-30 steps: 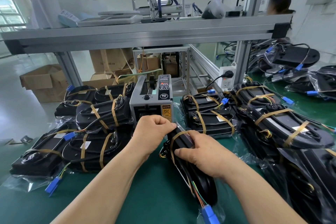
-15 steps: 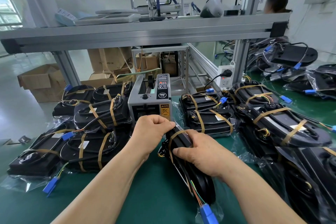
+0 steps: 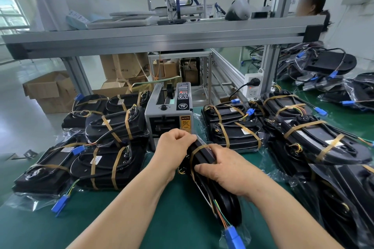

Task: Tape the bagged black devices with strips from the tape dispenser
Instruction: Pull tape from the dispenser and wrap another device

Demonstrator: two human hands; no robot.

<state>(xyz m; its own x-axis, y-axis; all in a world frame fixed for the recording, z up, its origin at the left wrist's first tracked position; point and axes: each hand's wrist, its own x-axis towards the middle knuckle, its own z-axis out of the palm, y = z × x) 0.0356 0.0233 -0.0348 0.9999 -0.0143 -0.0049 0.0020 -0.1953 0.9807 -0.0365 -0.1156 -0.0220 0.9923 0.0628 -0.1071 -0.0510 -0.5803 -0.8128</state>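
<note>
Grey tape dispenser [image 3: 169, 115] reads "SEMI" and "CAUTION". Just before it on the green worktop [image 3: 50, 234], one bagged black device [image 3: 230, 208] with one tan strip: left hand [image 3: 174, 147] curled round its far end, right hand [image 3: 224, 172] clasping its middle.

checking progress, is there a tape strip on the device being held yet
Yes, a tan tape strip wraps the held device near its far end.

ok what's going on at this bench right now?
A person is taping one bagged black device, which stands on edge on the green mat in front of the tape dispenser. The left hand grips its far end. The right hand grips it beside a brown tape strip wrapped round it. Taped devices lie piled on both sides.
</note>
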